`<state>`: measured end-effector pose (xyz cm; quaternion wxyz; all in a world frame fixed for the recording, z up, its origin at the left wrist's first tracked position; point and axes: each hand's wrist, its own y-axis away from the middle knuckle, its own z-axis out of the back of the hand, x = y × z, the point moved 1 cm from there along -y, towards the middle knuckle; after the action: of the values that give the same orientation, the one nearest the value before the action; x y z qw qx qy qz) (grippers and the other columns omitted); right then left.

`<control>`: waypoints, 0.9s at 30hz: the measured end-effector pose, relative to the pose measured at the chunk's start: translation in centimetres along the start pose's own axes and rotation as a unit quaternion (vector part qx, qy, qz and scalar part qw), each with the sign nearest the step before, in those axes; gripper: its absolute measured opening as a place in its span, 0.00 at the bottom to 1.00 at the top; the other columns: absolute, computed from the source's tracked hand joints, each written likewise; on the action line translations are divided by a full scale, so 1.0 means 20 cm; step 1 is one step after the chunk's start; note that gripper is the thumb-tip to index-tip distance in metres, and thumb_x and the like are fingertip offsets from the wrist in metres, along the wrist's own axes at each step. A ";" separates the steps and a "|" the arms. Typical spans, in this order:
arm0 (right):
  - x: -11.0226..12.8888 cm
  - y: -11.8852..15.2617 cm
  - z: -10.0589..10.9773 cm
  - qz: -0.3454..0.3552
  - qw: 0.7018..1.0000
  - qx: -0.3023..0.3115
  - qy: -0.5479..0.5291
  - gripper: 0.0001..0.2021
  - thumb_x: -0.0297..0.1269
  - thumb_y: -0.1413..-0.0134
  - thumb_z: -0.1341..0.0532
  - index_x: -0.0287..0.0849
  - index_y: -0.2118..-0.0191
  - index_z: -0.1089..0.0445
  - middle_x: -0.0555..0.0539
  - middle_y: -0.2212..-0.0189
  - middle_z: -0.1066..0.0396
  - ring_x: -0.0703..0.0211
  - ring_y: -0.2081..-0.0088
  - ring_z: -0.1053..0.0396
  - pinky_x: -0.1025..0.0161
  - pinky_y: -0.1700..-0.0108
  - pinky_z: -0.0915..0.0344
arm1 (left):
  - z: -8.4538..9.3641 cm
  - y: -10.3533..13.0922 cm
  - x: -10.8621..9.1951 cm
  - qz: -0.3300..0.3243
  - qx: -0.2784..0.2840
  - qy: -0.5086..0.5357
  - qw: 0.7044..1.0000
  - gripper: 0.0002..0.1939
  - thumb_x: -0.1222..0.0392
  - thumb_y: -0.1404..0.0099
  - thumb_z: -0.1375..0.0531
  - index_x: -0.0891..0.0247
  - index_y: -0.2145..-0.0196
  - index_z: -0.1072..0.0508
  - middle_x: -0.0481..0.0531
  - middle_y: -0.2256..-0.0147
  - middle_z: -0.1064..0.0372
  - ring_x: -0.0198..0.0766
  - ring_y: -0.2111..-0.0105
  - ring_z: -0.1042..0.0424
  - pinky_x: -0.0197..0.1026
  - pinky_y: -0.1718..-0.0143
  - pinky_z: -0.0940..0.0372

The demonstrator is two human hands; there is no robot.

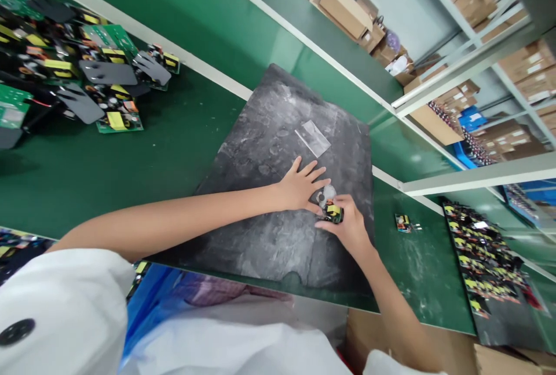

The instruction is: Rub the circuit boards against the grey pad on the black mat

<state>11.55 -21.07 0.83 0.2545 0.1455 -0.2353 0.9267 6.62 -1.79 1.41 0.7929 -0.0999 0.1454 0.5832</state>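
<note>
My right hand [353, 225] grips a small circuit board [334, 211] with a yellow-wrapped transformer, between thumb and fingers, over the black mat [269, 189]. My left hand [299, 188] lies just left of it, fingers spread and stretched out, its thumb tip close to the board's edge. Whether that thumb touches the board I cannot tell. A pale round piece [329, 191] shows just beyond the board, between the two hands; its kind is unclear. Farther up the mat lies a flat, clear-greyish rectangular piece [313, 138].
Circuit boards with grey metal plates [108, 72] are heaped on the green bench at left. One small board [403, 223] lies right of the mat. A black tray [506, 320] at far right carries rows of boards. White frame bars [478, 181] and shelved cardboard boxes [343, 7] stand behind.
</note>
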 end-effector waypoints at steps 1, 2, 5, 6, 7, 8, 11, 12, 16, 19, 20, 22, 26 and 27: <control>0.00 0.00 0.00 0.004 1.000 -0.002 -0.003 0.25 0.51 0.56 0.32 0.47 0.58 0.44 0.46 0.60 0.35 0.54 0.60 0.29 0.57 0.61 0.30 | 0.00 0.00 0.00 -0.001 -0.002 0.000 1.000 0.42 0.34 0.41 0.47 0.57 0.35 0.50 0.56 0.33 0.61 0.55 0.34 0.64 0.67 0.38 0.69; -0.01 -0.02 0.00 0.003 1.000 -0.007 -0.004 0.24 0.51 0.56 0.32 0.47 0.59 0.44 0.46 0.61 0.35 0.54 0.60 0.29 0.56 0.61 0.30 | -0.01 0.00 0.00 0.000 -0.003 -0.002 1.000 0.42 0.34 0.41 0.47 0.57 0.35 0.50 0.56 0.33 0.62 0.55 0.34 0.64 0.67 0.39 0.69; -0.05 -0.09 0.00 -0.028 0.999 -0.025 0.008 0.24 0.50 0.55 0.33 0.47 0.60 0.44 0.46 0.61 0.35 0.53 0.59 0.30 0.54 0.59 0.31 | -0.02 -0.01 0.00 0.005 -0.005 -0.010 1.000 0.42 0.33 0.40 0.48 0.57 0.35 0.50 0.55 0.33 0.63 0.55 0.33 0.65 0.67 0.39 0.69; -0.05 -0.09 0.00 -0.036 0.999 -0.026 0.011 0.23 0.50 0.55 0.33 0.47 0.60 0.44 0.46 0.61 0.35 0.52 0.59 0.31 0.54 0.58 0.31 | -0.02 -0.01 0.00 0.005 -0.005 -0.011 1.000 0.42 0.33 0.40 0.48 0.57 0.35 0.50 0.55 0.33 0.63 0.55 0.33 0.65 0.67 0.39 0.69; -0.04 -0.09 0.00 -0.040 0.999 -0.024 0.012 0.23 0.50 0.55 0.32 0.47 0.60 0.44 0.46 0.61 0.35 0.52 0.60 0.30 0.54 0.59 0.31 | -0.02 -0.01 0.01 0.005 -0.004 -0.011 1.000 0.42 0.33 0.40 0.48 0.57 0.35 0.50 0.55 0.33 0.63 0.55 0.33 0.65 0.67 0.39 0.69; -0.03 -0.07 0.00 -0.036 0.999 -0.021 0.010 0.23 0.49 0.56 0.32 0.47 0.60 0.44 0.46 0.61 0.35 0.53 0.60 0.30 0.55 0.59 0.31 | -0.02 -0.01 0.01 0.003 -0.003 -0.009 1.000 0.42 0.33 0.40 0.48 0.57 0.35 0.50 0.55 0.33 0.63 0.55 0.33 0.65 0.67 0.39 0.69; 0.02 0.00 0.00 -0.004 1.000 -0.007 -0.003 0.24 0.48 0.56 0.31 0.47 0.58 0.44 0.46 0.60 0.35 0.53 0.60 0.30 0.56 0.61 0.31 | -0.02 -0.01 0.01 -0.001 -0.001 -0.002 1.000 0.42 0.33 0.41 0.48 0.57 0.35 0.50 0.55 0.33 0.62 0.55 0.33 0.65 0.67 0.39 0.69; 0.03 0.01 0.00 0.003 1.000 -0.005 -0.006 0.25 0.48 0.56 0.31 0.47 0.58 0.44 0.46 0.60 0.35 0.53 0.60 0.29 0.56 0.61 0.31 | -0.02 -0.01 0.01 -0.002 -0.002 0.000 1.000 0.42 0.33 0.41 0.47 0.57 0.35 0.50 0.56 0.33 0.62 0.55 0.33 0.65 0.67 0.39 0.69; -0.01 -0.06 0.00 -0.025 1.000 -0.018 0.002 0.24 0.48 0.56 0.31 0.48 0.60 0.45 0.47 0.61 0.35 0.52 0.59 0.30 0.54 0.59 0.31 | -0.03 -0.02 0.01 0.001 -0.013 0.002 1.000 0.42 0.34 0.41 0.47 0.57 0.35 0.49 0.56 0.33 0.62 0.56 0.34 0.65 0.67 0.39 0.70; -0.02 -0.09 0.00 -0.046 0.999 -0.023 0.012 0.24 0.50 0.56 0.32 0.47 0.61 0.45 0.47 0.62 0.35 0.52 0.60 0.30 0.54 0.59 0.31 | -0.02 -0.02 0.01 0.004 -0.006 -0.004 1.000 0.42 0.34 0.41 0.47 0.57 0.35 0.50 0.55 0.33 0.63 0.55 0.33 0.65 0.67 0.39 0.70; -0.01 -0.07 0.00 -0.047 0.999 -0.018 0.013 0.24 0.50 0.56 0.32 0.47 0.61 0.45 0.47 0.62 0.35 0.52 0.60 0.30 0.54 0.59 0.31 | -0.02 -0.02 0.01 0.004 -0.001 -0.006 1.000 0.42 0.34 0.40 0.48 0.57 0.35 0.50 0.54 0.33 0.63 0.55 0.33 0.65 0.67 0.39 0.70; 0.02 -0.02 0.01 -0.037 0.999 -0.002 0.008 0.25 0.51 0.56 0.32 0.47 0.59 0.44 0.47 0.61 0.35 0.52 0.60 0.30 0.55 0.60 0.31 | -0.02 -0.01 0.01 0.004 0.004 -0.008 1.000 0.42 0.34 0.40 0.48 0.57 0.35 0.51 0.54 0.33 0.64 0.55 0.33 0.65 0.67 0.38 0.70; 0.03 0.00 0.01 -0.010 1.000 0.013 -0.003 0.24 0.48 0.55 0.32 0.47 0.58 0.44 0.46 0.60 0.35 0.52 0.59 0.30 0.55 0.59 0.31 | -0.02 -0.02 0.01 0.000 0.001 -0.001 1.000 0.42 0.34 0.40 0.48 0.57 0.35 0.52 0.54 0.33 0.63 0.55 0.33 0.65 0.66 0.38 0.70; 0.02 -0.03 0.01 -0.015 1.000 0.009 0.000 0.24 0.48 0.55 0.32 0.47 0.59 0.44 0.47 0.61 0.35 0.53 0.60 0.30 0.55 0.59 0.31 | -0.02 -0.02 0.01 0.000 0.000 -0.002 1.000 0.42 0.34 0.39 0.49 0.57 0.35 0.52 0.54 0.33 0.63 0.55 0.33 0.66 0.66 0.38 0.70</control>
<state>11.61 -20.60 1.39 0.2671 0.1507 -0.2250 0.9248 6.92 -1.89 0.90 0.7932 -0.0989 0.1443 0.5833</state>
